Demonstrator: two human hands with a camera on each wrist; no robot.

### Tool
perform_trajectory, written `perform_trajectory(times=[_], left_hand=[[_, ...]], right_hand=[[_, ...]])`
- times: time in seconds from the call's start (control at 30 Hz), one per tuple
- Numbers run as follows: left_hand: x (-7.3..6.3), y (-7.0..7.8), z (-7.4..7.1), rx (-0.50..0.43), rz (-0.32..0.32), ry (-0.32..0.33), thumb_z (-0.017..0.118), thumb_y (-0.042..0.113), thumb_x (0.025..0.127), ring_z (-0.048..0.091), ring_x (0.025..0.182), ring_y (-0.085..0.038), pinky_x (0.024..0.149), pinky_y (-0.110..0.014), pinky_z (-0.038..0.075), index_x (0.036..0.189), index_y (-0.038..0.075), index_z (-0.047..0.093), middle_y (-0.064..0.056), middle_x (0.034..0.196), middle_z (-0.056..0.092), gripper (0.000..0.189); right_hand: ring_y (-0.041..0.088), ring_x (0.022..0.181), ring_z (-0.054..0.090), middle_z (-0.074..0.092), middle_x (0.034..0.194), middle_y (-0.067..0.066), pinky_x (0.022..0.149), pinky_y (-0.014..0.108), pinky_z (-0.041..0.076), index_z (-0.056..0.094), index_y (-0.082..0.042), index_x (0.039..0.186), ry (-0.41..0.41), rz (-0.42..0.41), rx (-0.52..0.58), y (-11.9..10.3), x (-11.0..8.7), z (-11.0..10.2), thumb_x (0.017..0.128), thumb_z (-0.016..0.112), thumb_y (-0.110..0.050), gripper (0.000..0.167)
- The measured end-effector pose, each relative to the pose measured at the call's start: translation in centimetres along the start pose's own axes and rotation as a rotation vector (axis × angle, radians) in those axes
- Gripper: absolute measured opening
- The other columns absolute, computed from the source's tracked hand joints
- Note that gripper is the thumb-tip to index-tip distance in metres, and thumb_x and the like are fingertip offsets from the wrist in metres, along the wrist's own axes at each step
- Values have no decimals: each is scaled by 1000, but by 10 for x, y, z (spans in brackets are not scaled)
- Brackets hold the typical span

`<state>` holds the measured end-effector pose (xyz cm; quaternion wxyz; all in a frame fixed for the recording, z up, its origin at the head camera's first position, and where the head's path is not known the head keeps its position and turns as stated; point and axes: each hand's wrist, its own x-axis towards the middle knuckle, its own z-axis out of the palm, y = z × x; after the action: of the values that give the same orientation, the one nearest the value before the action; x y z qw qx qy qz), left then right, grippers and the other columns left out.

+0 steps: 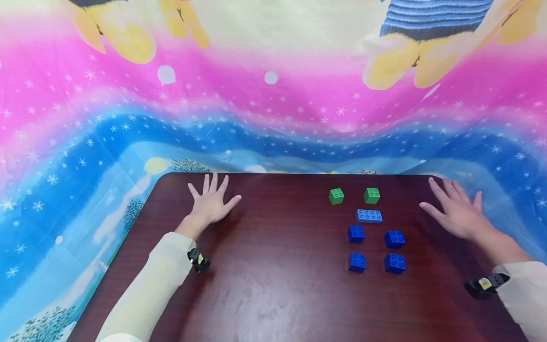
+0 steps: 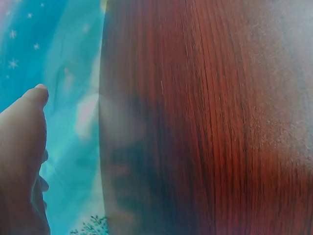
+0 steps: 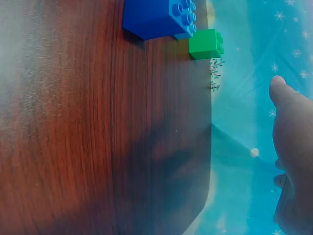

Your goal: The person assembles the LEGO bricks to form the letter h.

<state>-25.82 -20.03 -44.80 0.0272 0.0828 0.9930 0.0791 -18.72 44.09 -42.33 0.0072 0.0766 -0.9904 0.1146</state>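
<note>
My left hand [image 1: 210, 202] is spread with straight fingers over the far left of the table and holds nothing. At the far right, my right hand [image 1: 459, 213] is spread the same way, also holding nothing. Toy building blocks lie between them, nearer the right hand. Two green blocks, a left one [image 1: 336, 196] and a right one [image 1: 372, 195], sit at the back. In front of them lies a longer light blue block [image 1: 369, 216]. Dark blue square blocks follow in two rows: a pair behind [image 1: 355, 234] [image 1: 394, 239] and a pair in front [image 1: 356, 262] [image 1: 394, 263].
The dark red wood-grain table [image 1: 265, 266] has rounded far corners. A patterned pink and blue cloth [image 1: 256, 109] hangs behind its far edge and along both sides. Each wrist wears a small black camera, one on the left [image 1: 198, 260] and one on the right [image 1: 486, 286].
</note>
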Motion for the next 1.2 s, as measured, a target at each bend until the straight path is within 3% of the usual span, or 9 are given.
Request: perform_trajectory(times=[0.23, 0.47, 0.57, 0.67, 0.77, 0.8, 0.9, 1.0, 1.2], left_hand=[[-16, 15, -11, -21, 71, 1, 36, 73, 98, -6, 155, -38, 110, -75, -15, 164, 17, 13, -18, 169, 4, 89], [-35, 47, -15, -15, 207, -7, 40, 72, 98, 6, 155, -37, 118, -69, 0, 163, 16, 23, -17, 168, 14, 87], [-43, 64, -15, -34, 277, -16, 42, 71, 98, 10, 155, -37, 120, -66, 6, 162, 15, 25, -16, 167, 18, 87], [-50, 81, -13, -53, 331, -34, 44, 71, 97, 12, 155, -34, 122, -62, 9, 163, 17, 25, -14, 168, 19, 87], [-57, 98, -11, -68, 378, -63, 44, 72, 97, 15, 155, -31, 123, -58, 12, 163, 19, 23, -12, 168, 19, 88], [-59, 104, -9, -75, 397, -67, 44, 72, 97, 16, 155, -31, 123, -57, 13, 163, 18, 24, -11, 168, 20, 88], [-65, 122, -4, -111, 463, -69, 48, 70, 97, 22, 153, -30, 123, -53, 19, 162, 16, 28, -11, 166, 25, 86], [-68, 139, 4, -175, 529, -59, 54, 65, 97, 29, 151, -29, 121, -52, 25, 160, 14, 33, -11, 164, 32, 83], [-75, 172, 22, -316, 628, -50, 64, 55, 96, 38, 146, -24, 118, -49, 33, 156, 11, 41, -10, 158, 43, 78]], right_hand=[[45, 152, -9, 3, 164, 33, 113, 73, -10, 5, -15, 164, 45, -86, 65, -5, -18, -6, 107, 52, -37, 78], [55, 145, 21, 27, 158, 34, 120, 63, 6, 22, -5, 161, 32, -163, 195, -17, -40, -14, 105, 59, -24, 70], [58, 137, 34, 39, 150, 35, 114, 67, 20, 36, 1, 154, 15, -148, 221, -23, -49, -16, 105, 59, -23, 59], [54, 124, 50, 55, 137, 31, 95, 61, 43, 54, -2, 142, 10, -96, 182, -28, -57, -15, 106, 58, -27, 45], [39, 110, 63, 66, 126, 23, 77, 41, 52, 65, -9, 132, -8, -64, 178, -32, -66, -12, 106, 58, -29, 34], [27, 107, 66, 68, 123, 20, 73, 34, 51, 67, -13, 129, -11, -55, 178, -33, -69, -11, 105, 58, -30, 31], [-6, 105, 59, 71, 121, 14, 72, 22, 49, 69, -19, 127, -19, -61, 234, -36, -79, -7, 104, 62, -28, 26], [-23, 104, 48, 73, 117, 4, 74, 13, 47, 68, -22, 127, -9, -84, 301, -40, -87, -1, 102, 66, -26, 26], [0, 105, 68, 70, 120, -15, 77, 18, 57, 62, -5, 134, -62, -196, 567, -42, -100, 17, 98, 67, -5, 36]])
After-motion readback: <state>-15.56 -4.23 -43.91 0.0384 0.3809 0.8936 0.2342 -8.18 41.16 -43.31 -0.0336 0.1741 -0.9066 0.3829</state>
